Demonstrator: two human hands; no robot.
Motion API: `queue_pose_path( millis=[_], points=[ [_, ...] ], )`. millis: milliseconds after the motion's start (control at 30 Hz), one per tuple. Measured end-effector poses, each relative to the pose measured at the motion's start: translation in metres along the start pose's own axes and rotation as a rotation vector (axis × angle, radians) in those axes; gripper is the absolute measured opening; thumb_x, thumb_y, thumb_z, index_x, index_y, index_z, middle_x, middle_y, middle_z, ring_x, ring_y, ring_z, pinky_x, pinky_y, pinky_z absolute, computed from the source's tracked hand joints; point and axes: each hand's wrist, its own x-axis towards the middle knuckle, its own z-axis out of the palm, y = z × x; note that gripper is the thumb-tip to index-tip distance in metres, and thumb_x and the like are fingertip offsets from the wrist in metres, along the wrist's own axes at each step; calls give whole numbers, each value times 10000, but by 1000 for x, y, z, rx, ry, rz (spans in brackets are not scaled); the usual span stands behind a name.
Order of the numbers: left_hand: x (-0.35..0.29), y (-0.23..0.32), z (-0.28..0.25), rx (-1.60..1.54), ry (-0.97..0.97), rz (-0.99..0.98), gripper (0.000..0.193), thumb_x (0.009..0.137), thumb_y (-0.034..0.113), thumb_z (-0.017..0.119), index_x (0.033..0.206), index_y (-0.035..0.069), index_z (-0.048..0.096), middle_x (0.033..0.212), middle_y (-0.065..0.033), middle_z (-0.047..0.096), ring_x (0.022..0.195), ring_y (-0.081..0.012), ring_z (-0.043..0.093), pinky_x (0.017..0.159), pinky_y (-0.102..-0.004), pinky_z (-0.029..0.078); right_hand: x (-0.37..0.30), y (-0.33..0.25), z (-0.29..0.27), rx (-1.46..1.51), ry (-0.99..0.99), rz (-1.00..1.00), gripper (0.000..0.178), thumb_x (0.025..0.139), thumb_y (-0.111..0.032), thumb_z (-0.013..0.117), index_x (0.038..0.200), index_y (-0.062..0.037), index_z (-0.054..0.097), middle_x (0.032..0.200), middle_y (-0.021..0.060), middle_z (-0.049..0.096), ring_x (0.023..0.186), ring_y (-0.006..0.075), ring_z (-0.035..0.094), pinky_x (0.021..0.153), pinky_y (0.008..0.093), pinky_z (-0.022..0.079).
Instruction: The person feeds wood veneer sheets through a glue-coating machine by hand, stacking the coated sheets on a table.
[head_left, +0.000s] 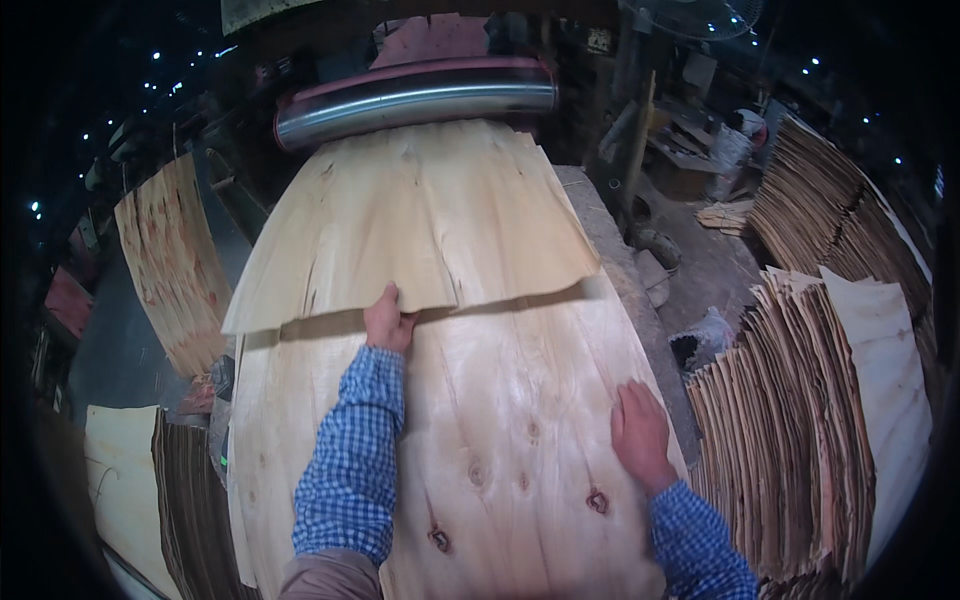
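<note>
A thin wood veneer sheet (400, 220) reaches from the metal roller (420, 103) toward me, its near edge lifted a little. My left hand (387, 320) pinches that near edge, thumb on top. Beneath it lies another pale veneer sheet (520, 400) with several dark knots, the top one I can see of the surface before me. My right hand (641, 433) rests on this lower sheet near its right edge, fingers stretched out and holding nothing.
Upright stacks of veneer (780, 420) stand at the right, with more brown sheets (830, 210) behind. On the left are a curved veneer sheet (175, 260) and another stack (195, 500). A bucket (658, 250) sits on the floor at the right.
</note>
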Motion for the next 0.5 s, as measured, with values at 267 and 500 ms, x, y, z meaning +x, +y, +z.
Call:
queue_pose_path(
  millis=[267, 500],
  points=[
    [-50, -14, -28, 176, -293, -63, 152, 969, 281, 602, 949, 142, 543, 813, 43, 519, 742, -84, 513, 607, -238, 416, -173, 11, -64, 12, -13, 326, 417, 859, -123, 600, 1226, 67, 543, 1330, 280, 529, 1262, 446, 477, 1075, 495, 366],
    [-332, 6, -144, 327, -126, -283, 341, 1005, 255, 539, 1278, 52, 553, 1256, -82, 622, 1117, -210, 622, 907, -345, 521, -182, 42, -121, 129, -112, 364, 435, 818, -103, 679, 1224, 18, 581, 1217, 211, 627, 1080, 350, 617, 895, 411, 487]
  ],
)
